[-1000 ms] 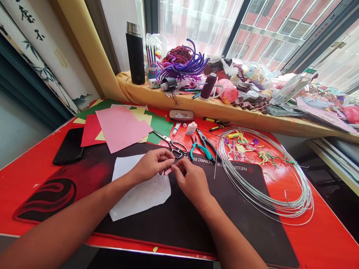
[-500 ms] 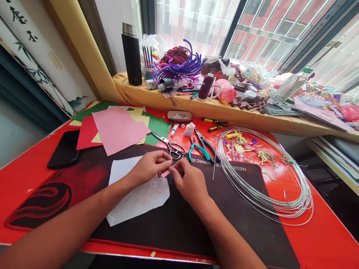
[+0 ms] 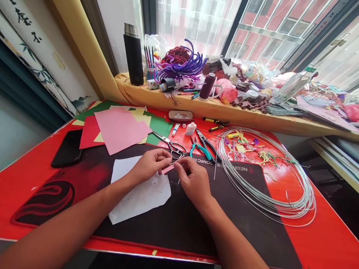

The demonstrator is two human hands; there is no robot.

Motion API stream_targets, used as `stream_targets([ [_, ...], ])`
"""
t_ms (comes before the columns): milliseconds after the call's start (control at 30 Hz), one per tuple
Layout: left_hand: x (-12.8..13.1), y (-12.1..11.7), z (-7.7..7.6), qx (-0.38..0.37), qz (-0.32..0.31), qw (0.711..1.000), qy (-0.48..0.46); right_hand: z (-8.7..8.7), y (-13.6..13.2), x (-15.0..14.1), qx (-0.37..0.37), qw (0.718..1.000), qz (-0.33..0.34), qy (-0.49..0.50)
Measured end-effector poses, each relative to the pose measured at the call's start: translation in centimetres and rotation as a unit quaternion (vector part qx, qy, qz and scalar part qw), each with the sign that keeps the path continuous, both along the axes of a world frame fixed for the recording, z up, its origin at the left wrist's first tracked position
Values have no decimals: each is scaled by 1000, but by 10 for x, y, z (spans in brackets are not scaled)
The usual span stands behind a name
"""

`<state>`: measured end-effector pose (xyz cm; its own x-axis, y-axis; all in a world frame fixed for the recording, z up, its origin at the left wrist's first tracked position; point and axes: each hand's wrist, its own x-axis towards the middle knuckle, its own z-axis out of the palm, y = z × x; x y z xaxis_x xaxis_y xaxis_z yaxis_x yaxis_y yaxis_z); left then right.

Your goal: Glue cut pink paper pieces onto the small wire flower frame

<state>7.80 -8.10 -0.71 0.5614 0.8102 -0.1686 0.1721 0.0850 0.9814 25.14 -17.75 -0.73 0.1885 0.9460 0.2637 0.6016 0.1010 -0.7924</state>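
Note:
Between my two hands a small pink paper strip (image 3: 168, 169) stretches above the white sheet. My left hand (image 3: 155, 164) is closed in a pinch at the strip's left end, on a thin wire whose small loop (image 3: 161, 175) pokes out below the fingers. On the other side my right hand (image 3: 193, 177) pinches the strip's right end between thumb and forefinger. A short wire end shows under the right fingers. The white sheet (image 3: 140, 198) lies below, on the black mat (image 3: 157, 231). Fingertips hide where strip and wire meet.
Scissors (image 3: 171, 145), teal pliers (image 3: 202, 149) and black pliers (image 3: 208, 144) lie just beyond my hands. Glue bottle (image 3: 191, 129) stands behind them. A wire coil (image 3: 305, 194) covers the right. Pink paper (image 3: 120, 129) and a phone (image 3: 67, 148) lie left.
My right hand has drawn slightly right and down, so more of the pink paper strip shows between the hands. My left hand keeps its pinch; the view shifts slightly.

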Motion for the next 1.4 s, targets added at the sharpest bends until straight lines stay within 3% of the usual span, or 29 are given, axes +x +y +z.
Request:
stream_targets([
  [267, -2, 3, -1, 9, -2, 1000, 5, -1, -3, -1, 33, 995, 67, -59],
  [500, -3, 2, 0, 2, -6, 1000, 10, -6, -3, 0, 55, 987, 85, -121],
  [667, -3, 2, -1, -5, -1, 1000, 5, -4, -3, -1, 62, 992, 83, -66],
  [800, -2, 2, 0, 0, 1, 1000, 10, 3, -1, 1, 61, 996, 37, 45],
  [1033, -5, 8, 0, 97, 18, 995, 12, 9, 11, 23, 25, 972, -47, 229],
  [1200, -11, 9, -1, 128, 17, 992, -17, 3, 12, 24, -56, 977, 10, 205],
  [1400, -13, 9, 2, 130, 4, 991, -33, 3, 8, 20, -54, 993, 16, 106],
])
